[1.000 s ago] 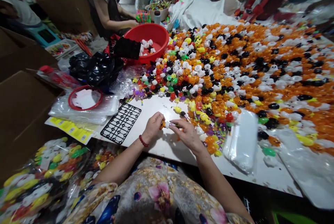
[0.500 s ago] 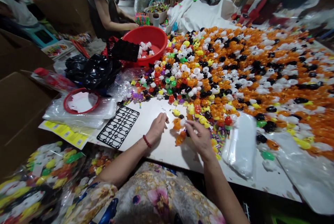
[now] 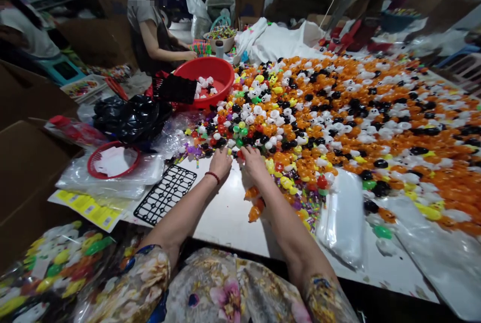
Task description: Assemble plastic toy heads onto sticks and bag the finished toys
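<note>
I watch through one head-worn camera, set above and behind the left hand and right hand, facing forward and down between them. It sits near enough that the forearms and the wearer's flowered clothing fill my foreground. My wide view takes in the bench beneath both hands and, well beyond the left one, another person.

The grid lies on the table, left of the toys and in front of the basin.
</note>
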